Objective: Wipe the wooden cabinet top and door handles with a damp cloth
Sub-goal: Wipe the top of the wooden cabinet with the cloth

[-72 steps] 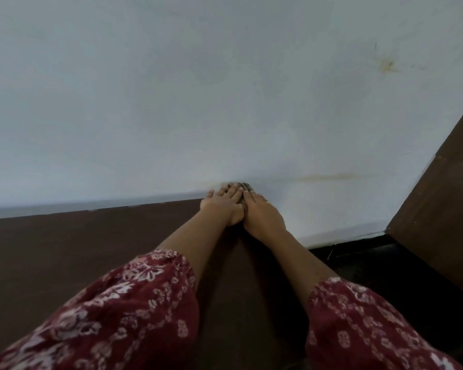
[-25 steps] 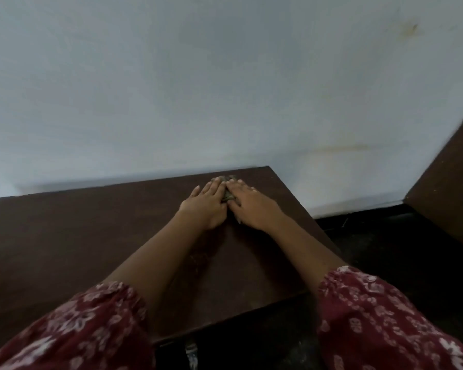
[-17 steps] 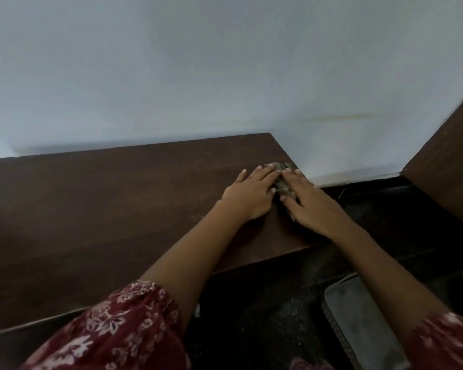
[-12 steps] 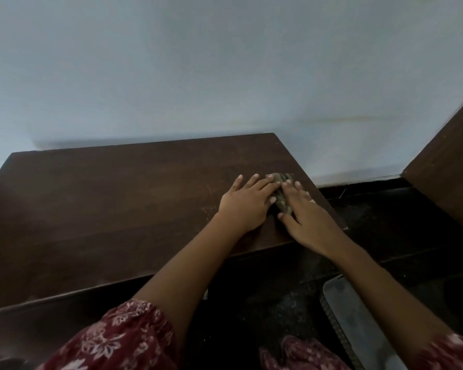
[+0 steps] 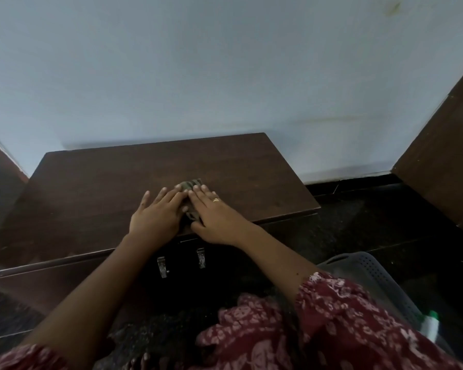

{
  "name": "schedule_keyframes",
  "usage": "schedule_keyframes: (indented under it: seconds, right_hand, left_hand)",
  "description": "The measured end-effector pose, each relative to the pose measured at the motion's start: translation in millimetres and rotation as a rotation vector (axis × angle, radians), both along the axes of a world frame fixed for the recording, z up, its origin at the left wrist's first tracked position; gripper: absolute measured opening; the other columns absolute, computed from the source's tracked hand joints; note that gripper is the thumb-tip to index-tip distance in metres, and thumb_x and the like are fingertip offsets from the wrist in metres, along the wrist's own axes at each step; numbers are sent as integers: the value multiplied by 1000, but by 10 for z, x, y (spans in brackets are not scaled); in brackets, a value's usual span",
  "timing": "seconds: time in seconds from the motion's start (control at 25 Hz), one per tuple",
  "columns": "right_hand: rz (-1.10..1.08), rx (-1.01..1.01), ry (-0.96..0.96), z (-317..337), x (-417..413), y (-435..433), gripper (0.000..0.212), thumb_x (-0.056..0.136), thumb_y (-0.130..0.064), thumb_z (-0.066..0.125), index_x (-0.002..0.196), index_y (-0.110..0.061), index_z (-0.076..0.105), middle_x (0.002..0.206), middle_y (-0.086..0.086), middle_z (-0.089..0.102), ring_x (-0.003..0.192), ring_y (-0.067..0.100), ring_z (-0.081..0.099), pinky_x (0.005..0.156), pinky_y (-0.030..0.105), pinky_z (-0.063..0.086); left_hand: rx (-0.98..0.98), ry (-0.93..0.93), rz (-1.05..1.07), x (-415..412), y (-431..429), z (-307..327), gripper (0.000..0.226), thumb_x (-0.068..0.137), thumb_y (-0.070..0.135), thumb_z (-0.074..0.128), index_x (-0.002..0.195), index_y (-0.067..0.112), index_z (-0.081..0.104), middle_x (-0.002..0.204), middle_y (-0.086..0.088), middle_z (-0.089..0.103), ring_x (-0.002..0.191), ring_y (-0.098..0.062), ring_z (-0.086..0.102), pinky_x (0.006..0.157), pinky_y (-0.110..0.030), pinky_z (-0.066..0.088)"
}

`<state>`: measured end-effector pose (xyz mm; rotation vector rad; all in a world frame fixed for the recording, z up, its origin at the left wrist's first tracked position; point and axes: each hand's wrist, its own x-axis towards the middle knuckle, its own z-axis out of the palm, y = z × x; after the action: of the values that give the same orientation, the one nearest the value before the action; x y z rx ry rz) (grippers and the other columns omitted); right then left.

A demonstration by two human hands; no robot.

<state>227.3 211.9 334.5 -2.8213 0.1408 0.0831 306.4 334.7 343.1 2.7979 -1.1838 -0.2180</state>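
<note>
Pale blue wall point(image 5: 198, 76) as landmark. At its foot on the right, a dark floor point(image 5: 372, 214). Right of the wall, a brown wooden panel point(image 5: 444, 156) standing upright. Below the wall, at lower right, a grey perforated plastic basket point(image 5: 380, 279); just beside it, a white bottle with green cap point(image 5: 430, 325).

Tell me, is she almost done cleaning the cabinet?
Not yet. Both hands, left hand and right hand, press the cloth flat on the cabinet top near its front edge. How much is already wiped can't be told. The two metal door handles below remain untouched.
</note>
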Motion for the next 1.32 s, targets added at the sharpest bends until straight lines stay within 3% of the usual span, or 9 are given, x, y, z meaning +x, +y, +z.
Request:
schedule_keyframes:
  seconds: [0.2, 0.32, 0.48, 0.72, 1.0, 1.32]
  right_hand:
    - [6, -19, -45, 14, -367, -371, 64, 94, -25, 41, 148, -8, 12, 159, 11, 10, 147, 20, 4, 118, 27, 4]
    - [-52, -58, -34, -18, -442, -511, 64, 91, -33, 29, 148, -7, 14, 159, 10, 12, 147, 21, 5, 118, 28, 5]
    - [-102, -79, -39, -56, -227, -307, 58, 95, -25, 27, 147, -3, 12, 158, 13, 10, 147, 24, 3, 118, 29, 3]
    - [7, -45, -10, -38, 331, 461, 59, 96, -18, 34, 147, -1, 9, 158, 16, 6, 147, 25, 0, 119, 32, 3]
    - [267, -92, -29, -68, 950, 1733, 61, 97, -24, 34, 146, 2, 8, 157, 21, 6, 146, 30, 2, 120, 37, 4]
    - [465, -99, 34, 12, 1218, 2520, 65, 96, -24, 40, 147, -2, 6, 158, 19, 4, 146, 31, 0, 118, 37, 3]
  left_hand:
    - [-2, -42, -74, -287, -291, -4, 53, 100, 33, 28, 150, 23, 14, 161, 5, 7, 149, -13, 1, 120, -38, -1]
    - [-13, -58, -103, -364, -466, -16, 52, 100, 33, 25, 150, 22, 14, 161, 6, 8, 149, -12, -2, 120, -38, -2]
    - [5, -119, -118, -256, -329, -10, 51, 100, 37, 20, 150, 23, 15, 160, 8, 9, 149, -13, -4, 119, -43, -7]
    - [19, -84, 41, 127, 446, 1, 51, 100, 38, 17, 149, 21, 16, 161, 7, 8, 149, -14, -6, 119, -45, -9]
    - [-61, -13, 327, 413, 1795, -80, 51, 101, 33, 22, 149, 19, 13, 161, 6, 5, 148, -14, 9, 119, -42, 6]
    - [-155, 108, 499, 484, 2556, -99, 53, 100, 22, 26, 149, 8, 9, 160, -9, 4, 149, -20, 6, 120, -38, 6]
